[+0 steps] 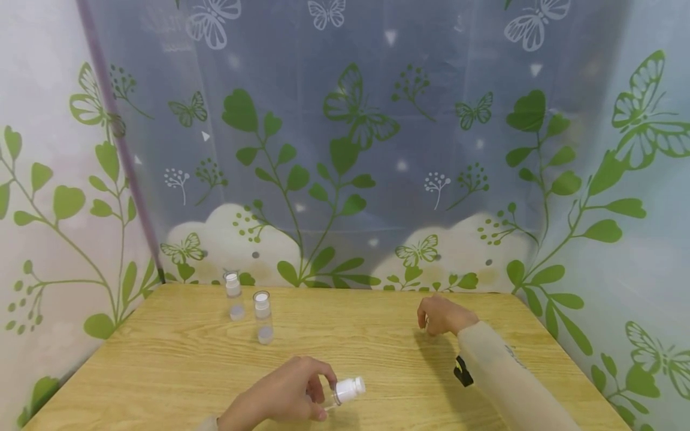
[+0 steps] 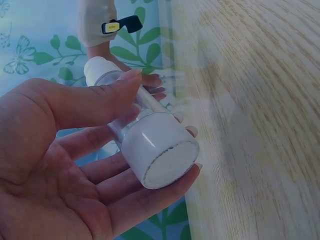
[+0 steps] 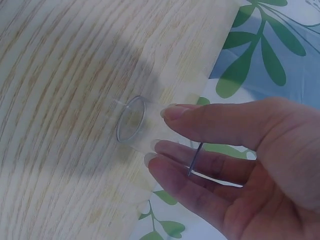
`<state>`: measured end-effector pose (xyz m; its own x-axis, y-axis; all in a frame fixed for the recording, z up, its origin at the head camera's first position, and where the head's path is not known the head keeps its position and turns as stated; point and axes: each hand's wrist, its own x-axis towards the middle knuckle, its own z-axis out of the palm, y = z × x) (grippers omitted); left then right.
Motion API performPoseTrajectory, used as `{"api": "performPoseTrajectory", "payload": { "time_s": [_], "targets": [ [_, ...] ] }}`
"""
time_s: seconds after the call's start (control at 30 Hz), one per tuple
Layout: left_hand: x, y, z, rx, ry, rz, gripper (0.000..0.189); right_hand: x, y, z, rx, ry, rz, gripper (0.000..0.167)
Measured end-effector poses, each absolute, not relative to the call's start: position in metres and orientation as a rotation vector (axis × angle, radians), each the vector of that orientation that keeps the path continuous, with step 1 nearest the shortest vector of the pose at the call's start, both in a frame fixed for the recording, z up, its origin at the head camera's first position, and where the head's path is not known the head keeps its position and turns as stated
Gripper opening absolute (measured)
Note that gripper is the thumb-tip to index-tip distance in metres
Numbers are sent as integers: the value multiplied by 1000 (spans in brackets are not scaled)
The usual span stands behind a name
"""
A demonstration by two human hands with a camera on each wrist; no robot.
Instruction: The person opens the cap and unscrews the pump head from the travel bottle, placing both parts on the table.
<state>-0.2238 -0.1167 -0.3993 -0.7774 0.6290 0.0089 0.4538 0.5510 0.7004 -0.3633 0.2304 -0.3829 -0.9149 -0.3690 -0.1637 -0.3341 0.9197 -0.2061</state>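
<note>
My left hand [image 1: 291, 389] holds a small clear pump bottle [image 2: 161, 145] with a white top, tilted over the front of the table. In the left wrist view, the thumb lies across its clear body and the fingers curl beneath it, with the white base facing the camera. Farther back on the right, my right hand [image 1: 443, 315] pinches a clear cylindrical cap [image 3: 149, 120] between thumb and fingers, low over the tabletop. The cap is see-through, with its round rim towards the wood in the right wrist view.
Two similar clear bottles with white tops, a nearer bottle [image 1: 263, 317] and a farther bottle [image 1: 234, 296], stand upright at the back left of the wooden table [image 1: 350, 323]. A printed curtain [image 1: 431, 137] with butterflies and leaves encloses the table's back and sides.
</note>
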Motion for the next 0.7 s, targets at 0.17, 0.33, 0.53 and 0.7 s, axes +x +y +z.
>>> {"api": "performPoseTrajectory", "payload": {
  "time_s": [0.17,0.33,0.53,0.7],
  "targets": [
    [-224,-116,-399,905,2549,1041,38,-362,229,-381,-533,2881,-245,27],
    [-225,-116,-400,905,2551,1036,37,-361,229,-379,-530,2878,-237,24],
    [-224,-116,-399,907,2550,1025,36,-361,228,-378,-519,2876,-225,26],
    [-224,-116,-399,905,2549,1023,36,-360,226,-375,-527,2875,-208,29]
  ]
}}
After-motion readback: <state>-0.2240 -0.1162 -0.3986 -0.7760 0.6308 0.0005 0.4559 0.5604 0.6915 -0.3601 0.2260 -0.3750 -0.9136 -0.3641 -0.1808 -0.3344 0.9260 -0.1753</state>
